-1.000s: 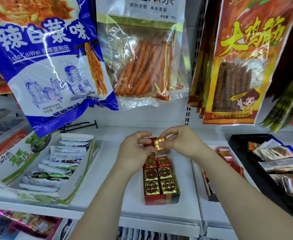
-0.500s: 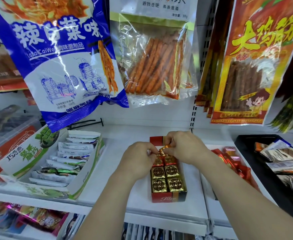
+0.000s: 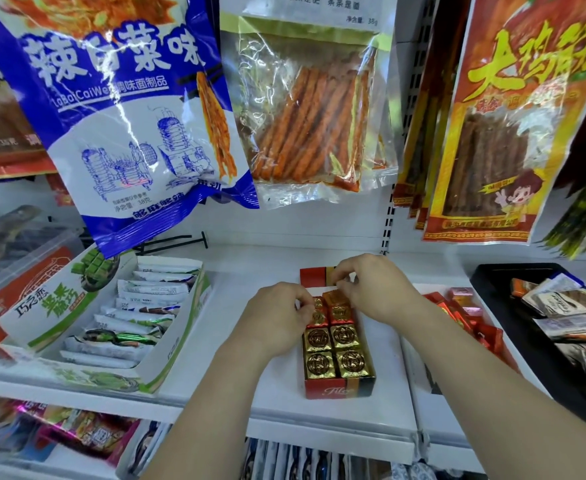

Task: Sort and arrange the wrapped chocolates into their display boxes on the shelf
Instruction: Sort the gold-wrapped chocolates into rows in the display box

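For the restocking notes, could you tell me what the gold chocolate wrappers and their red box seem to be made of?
Gold chocolate wrappers: likely embossed metallic foil, shiny with glints. Red box: probably glossy printed cardboard, thin folded walls.

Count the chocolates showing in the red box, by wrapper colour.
Gold chocolates: 4
Red-and-gold chocolates: 2
Orange chocolate: 1, by the right hand
Total: 7 showing; more may be hidden.
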